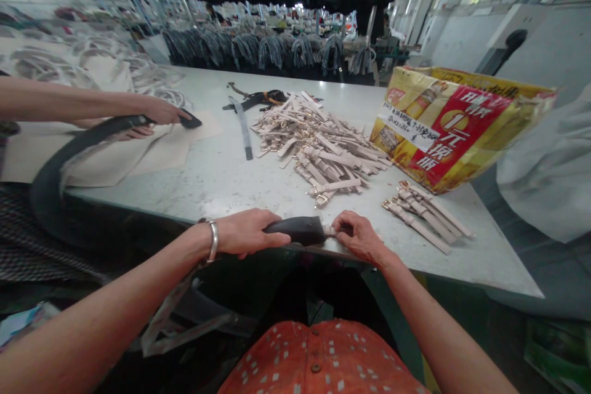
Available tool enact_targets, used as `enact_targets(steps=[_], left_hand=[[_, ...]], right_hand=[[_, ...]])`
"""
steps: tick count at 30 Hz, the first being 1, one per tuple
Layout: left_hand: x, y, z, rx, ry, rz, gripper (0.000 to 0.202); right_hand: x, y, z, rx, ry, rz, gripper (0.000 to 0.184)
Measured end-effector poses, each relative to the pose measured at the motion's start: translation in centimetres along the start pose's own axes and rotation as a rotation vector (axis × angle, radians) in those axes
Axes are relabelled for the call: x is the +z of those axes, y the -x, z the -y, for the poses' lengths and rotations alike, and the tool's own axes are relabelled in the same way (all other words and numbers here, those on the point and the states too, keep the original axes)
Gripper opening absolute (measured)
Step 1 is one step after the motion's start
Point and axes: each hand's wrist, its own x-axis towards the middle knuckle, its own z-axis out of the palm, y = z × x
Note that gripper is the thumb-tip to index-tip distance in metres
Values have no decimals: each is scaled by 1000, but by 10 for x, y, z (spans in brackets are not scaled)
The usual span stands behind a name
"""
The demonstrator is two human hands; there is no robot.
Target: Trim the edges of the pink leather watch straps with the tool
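Observation:
My left hand [247, 232] is closed round a wide black belt strap [298, 229] at the near edge of the table [217, 178]. My right hand [357, 235] pinches a small beige strap piece [329, 231] against the black strap's end. A silver bangle [213, 240] circles my left wrist. A big heap of beige strap pieces with gold buckles [318, 144] lies in the table's middle. A smaller bundle of the same pieces [425, 212] lies just right of my right hand.
A co-worker's hands [157, 116] at the left hold another black belt over beige fabric [115, 160]. A red and yellow carton [457, 126] stands at the right. Dark straps [258, 98] lie further back. Bundled belts [272, 49] line the far edge.

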Motion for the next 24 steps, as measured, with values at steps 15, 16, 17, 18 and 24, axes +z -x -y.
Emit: enact_targets(steps=[15,16,17,18,24], left_hand=[[15,2,10,2,108,-73,48],[15,3,9,-1,93,-65,47],[16,3,7,-1,80,-64,46],[18,3,4,1,70,-67,45],[31,-4,-8,42,117,-121,45]], right_hand=[[-1,2,3,38,18,-18,18],[-1,1,3,35,25,-17,18],[-1,1,3,31,33,-17,18],[-1,1,3,28,40,-17,17],[0,2,1,20,40,-37,17]])
